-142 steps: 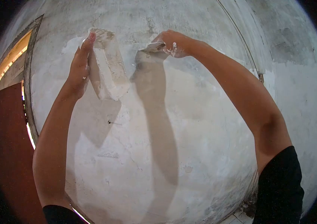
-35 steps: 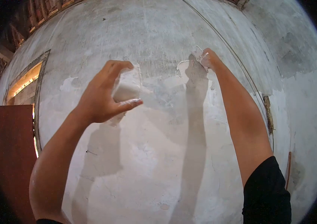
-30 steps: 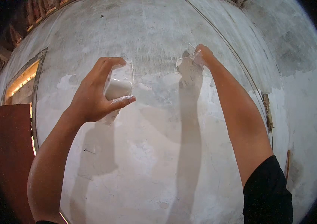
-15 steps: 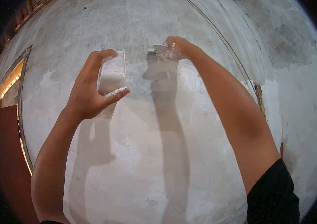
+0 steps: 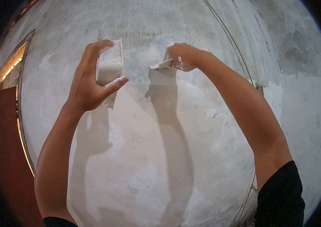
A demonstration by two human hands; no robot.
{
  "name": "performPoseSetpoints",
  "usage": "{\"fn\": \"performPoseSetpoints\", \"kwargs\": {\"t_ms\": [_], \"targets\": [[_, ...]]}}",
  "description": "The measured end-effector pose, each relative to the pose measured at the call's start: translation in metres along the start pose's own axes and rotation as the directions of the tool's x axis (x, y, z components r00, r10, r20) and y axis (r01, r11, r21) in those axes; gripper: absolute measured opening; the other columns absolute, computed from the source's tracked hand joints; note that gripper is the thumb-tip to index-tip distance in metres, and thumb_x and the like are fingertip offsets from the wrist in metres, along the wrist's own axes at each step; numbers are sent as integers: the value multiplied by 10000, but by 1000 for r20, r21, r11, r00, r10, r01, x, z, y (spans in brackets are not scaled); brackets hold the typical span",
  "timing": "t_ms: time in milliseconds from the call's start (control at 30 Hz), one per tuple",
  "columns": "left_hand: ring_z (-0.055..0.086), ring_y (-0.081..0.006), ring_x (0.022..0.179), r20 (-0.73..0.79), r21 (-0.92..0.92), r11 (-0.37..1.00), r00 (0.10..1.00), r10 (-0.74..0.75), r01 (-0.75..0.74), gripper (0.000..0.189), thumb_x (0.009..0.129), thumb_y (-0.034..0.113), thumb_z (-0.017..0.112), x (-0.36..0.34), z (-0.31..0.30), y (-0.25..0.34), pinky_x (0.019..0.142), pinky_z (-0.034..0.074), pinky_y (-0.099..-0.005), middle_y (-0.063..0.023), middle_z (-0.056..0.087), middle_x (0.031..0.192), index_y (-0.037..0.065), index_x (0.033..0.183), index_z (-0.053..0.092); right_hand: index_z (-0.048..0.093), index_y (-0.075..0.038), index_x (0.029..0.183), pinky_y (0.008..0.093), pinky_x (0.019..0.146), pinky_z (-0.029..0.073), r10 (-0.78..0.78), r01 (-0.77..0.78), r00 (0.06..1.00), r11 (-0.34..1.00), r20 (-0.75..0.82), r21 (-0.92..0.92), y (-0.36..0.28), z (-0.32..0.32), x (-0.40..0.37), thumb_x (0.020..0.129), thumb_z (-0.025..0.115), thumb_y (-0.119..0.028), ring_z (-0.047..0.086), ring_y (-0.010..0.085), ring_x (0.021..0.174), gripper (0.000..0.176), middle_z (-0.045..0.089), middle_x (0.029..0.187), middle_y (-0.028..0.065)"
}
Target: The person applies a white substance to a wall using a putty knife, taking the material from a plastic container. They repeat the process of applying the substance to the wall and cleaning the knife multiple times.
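With left hand [image 5: 85,85], holding a white trough [image 5: 109,68] from its side, in a grip opened wide: with fingers bent over near the upper end, with thumb stretched across lower down, whitish material on the thumb. Keeping the trough roughly upright, in front of the upper part of the wall [image 5: 141,151], more toward its left edge than toward its right corner. Too hard to tell from this view if touching the wall or a little apart from it.

With right hand [image 5: 187,57], holding a flat scraper [image 5: 162,65] in a narrow, closed grip, with fingers folded around it and the blade pointing toward the trough. To be found at nearly the same height as the trough, to the right of it and well apart. Close against the wall by appearance, just below a smooth greyish patch [image 5: 162,42]. Marked with white paste on the fingers and near the wrist.

Below the scraper, down the wall, a long arm shadow [image 5: 173,125]. Beside the left edge of the wall, a red-brown panel [image 5: 1,147], and above it a bright opening [image 5: 12,68]. Toward the upper right corner, a thin cord [image 5: 230,38], running diagonally.
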State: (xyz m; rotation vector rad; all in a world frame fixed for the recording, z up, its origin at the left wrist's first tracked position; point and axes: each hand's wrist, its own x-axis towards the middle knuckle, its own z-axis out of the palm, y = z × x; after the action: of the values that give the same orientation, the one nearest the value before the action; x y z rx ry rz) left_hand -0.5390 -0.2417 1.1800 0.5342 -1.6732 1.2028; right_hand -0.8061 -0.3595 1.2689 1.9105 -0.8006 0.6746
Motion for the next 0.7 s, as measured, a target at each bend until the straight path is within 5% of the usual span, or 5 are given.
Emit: {"fn": "performPoseSetpoints", "kwargs": {"t_ms": [233, 367, 500, 633, 700], "targets": [[536, -352, 1111, 35, 94, 988, 992, 119, -122, 721, 691, 421, 759, 22, -16, 9, 953, 457, -469, -121, 492, 1230, 137, 1269, 434, 642, 7, 744, 404, 611, 434, -194, 76, 943, 916, 269, 394, 21, -6, -35, 759, 587, -12, 571, 189, 640, 60, 623, 674, 96], [440, -351, 1246, 111, 68, 988, 985, 130, -138, 773, 657, 362, 763, 33, -17, 14, 1059, 349, -478, -158, 453, 1296, 111, 1300, 415, 643, 22, 855, 334, 646, 447, 104, -175, 984, 636, 142, 751, 49, -13, -53, 799, 574, -40, 525, 151, 662, 109, 617, 743, 60], [429, -358, 1258, 137, 48, 976, 969, 205, -213, 800, 616, 288, 792, 36, -11, 12, 1070, 340, -484, -162, 449, 1302, 105, 1300, 418, 636, 16, 906, 319, 685, 455, 285, -105, 916, 851, -283, 514, 75, -13, -57, 785, 552, -36, 554, 129, 757, 156, 608, 793, 55], [430, -365, 1259, 193, 67, 973, 960, 204, -221, 829, 606, 342, 788, 32, 0, 3, 1075, 345, -485, -167, 440, 1312, 106, 1304, 408, 626, 25, 907, 327, 673, 457, 285, 144, 797, 765, -532, 627, 129, 39, -34, 785, 535, -45, 554, 182, 707, 167, 623, 773, 106], [436, -365, 1253, 194, 73, 969, 956, 219, -236, 826, 610, 342, 785, 34, 1, 2, 1072, 350, -485, -165, 441, 1311, 107, 1305, 405, 627, 15, 929, 358, 663, 475, 113, -84, 735, 994, -668, 75, 128, 43, -29, 789, 540, -67, 585, 289, 702, 184, 638, 802, 180]]}}
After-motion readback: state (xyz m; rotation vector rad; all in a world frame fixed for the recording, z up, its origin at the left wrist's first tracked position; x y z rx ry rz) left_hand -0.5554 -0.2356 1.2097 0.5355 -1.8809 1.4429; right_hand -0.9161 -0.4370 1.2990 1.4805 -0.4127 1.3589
